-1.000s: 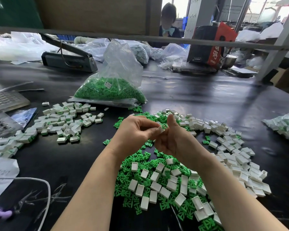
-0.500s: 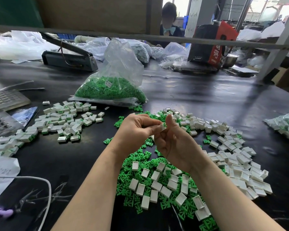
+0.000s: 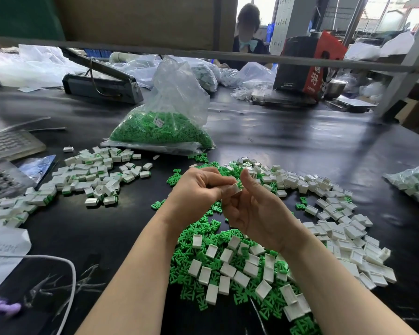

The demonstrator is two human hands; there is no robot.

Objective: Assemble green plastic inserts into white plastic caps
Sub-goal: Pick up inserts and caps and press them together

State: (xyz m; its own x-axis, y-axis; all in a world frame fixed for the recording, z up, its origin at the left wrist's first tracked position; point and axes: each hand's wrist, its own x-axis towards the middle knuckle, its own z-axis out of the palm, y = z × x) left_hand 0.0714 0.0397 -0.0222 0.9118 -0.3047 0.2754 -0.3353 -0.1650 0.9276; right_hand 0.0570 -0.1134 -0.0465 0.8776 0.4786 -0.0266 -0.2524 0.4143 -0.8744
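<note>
Two hands meet above the dark bench (image 3: 300,146) in the head view, the only view here. The left hand (image 3: 198,189) pinches a small white rectangular plastic cap (image 3: 234,189) at its fingertips, and a green plastic insert (image 3: 240,185) shows at the cap's end, seemingly part-way in. The right hand (image 3: 254,209) is turned palm-up with fingers loosely curled beside the cap, thumb raised next to the insert; whether it actually grips the piece cannot be told. Holding the pair up, clear of the bench, probably lets the thumb push the insert home against the left hand's pinch.

Directly beneath the wrists lies a mixed heap of loose green inserts (image 3: 203,233) and empty white caps (image 3: 344,235), kept within easy reach for the next pick. Off to the left, apart from that stock, sits a pile of finished caps with green showing (image 3: 92,180), likely so done work is not mixed with raw parts. Behind stands a clear plastic bag of green inserts (image 3: 162,126), a reserve supply. A second person sits across the bench, beyond a grey crossbar (image 3: 203,54).
</note>
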